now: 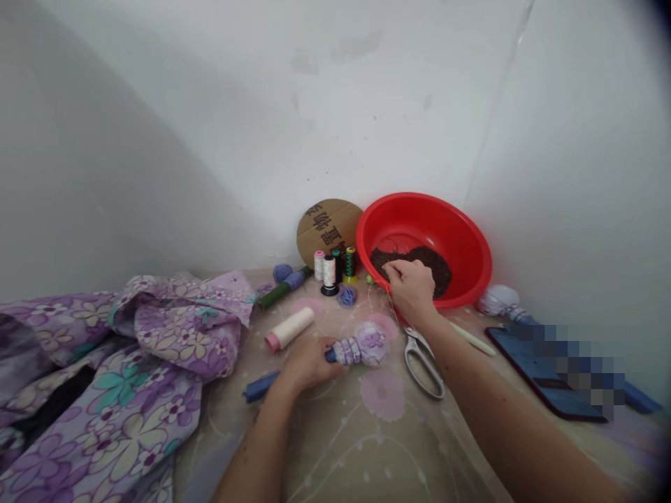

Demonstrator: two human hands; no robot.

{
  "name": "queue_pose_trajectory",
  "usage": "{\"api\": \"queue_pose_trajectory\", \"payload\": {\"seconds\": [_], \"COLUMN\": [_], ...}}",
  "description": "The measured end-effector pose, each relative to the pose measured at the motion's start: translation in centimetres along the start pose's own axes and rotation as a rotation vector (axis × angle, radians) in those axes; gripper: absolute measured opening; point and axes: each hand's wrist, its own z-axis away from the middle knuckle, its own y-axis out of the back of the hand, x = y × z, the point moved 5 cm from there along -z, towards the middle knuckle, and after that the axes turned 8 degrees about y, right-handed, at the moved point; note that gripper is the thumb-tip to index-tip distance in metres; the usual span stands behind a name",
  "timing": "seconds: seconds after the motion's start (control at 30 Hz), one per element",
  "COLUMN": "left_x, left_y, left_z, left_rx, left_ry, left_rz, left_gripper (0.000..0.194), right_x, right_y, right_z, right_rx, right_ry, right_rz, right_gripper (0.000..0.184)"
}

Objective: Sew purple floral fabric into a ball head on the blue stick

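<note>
My left hand (310,362) is wrapped round the blue handle of a cloth-headed stick (373,344) lying low over the table. Its round head is covered in purple floral cloth, bound with cord at the neck. My right hand (412,283) is over the near rim of a red plastic basin (474,244), thumb and fingers pinched together. Whatever is between those fingertips is too small to make out. Dark brown grains or seeds (440,269) lie in the basin behind that hand. Just below my right wrist are metal scissors (424,367), their blades partly hidden.
Purple floral fabric (115,370) is heaped at the left. A white thread cone (291,328), several small spools (329,272), a purple yarn ball (347,295) and a cardboard disc (330,223) stand near the wall. A phone (545,377) and another cloth-headed stick (498,300) lie at the right.
</note>
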Motion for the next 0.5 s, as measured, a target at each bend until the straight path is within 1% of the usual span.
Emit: {"api": "queue_pose_trajectory", "payload": {"seconds": [0.07, 0.13, 0.2, 0.3, 0.37, 0.43, 0.5], "left_x": [0.0, -0.1, -0.1, -0.1, -0.2, -0.5, -0.7], "left_y": [-0.1, 0.0, 0.2, 0.9, 1.2, 1.4, 1.6], "left_z": [-0.1, -0.1, 0.0, 0.3, 0.3, 0.3, 0.3], "left_rx": [-0.001, -0.003, 0.025, 0.135, 0.206, 0.25, 0.266], "left_ry": [-0.038, -0.04, -0.026, 0.005, 0.037, 0.074, 0.108], "left_rz": [-0.036, -0.048, -0.067, -0.12, -0.173, -0.222, -0.249], "left_gripper": [0.032, 0.034, 0.035, 0.04, 0.044, 0.047, 0.049], "right_x": [-0.2, -0.4, -0.6, -0.4, 0.0, 0.4, 0.6], "right_y": [0.5, 1.6, 2.8, 4.6, 5.3, 5.4, 4.9], "right_z": [0.2, 0.3, 0.4, 0.5, 0.8, 1.0, 1.3], "right_rx": [0.055, 0.153, 0.268, 0.418, 0.492, 0.514, 0.472], "right_ry": [0.011, -0.001, -0.025, -0.079, -0.121, -0.159, -0.18], "right_rz": [0.049, 0.036, 0.002, -0.047, -0.119, -0.227, -0.328], "right_gripper": [0.027, 0.028, 0.029, 0.028, 0.03, 0.031, 0.03]}}
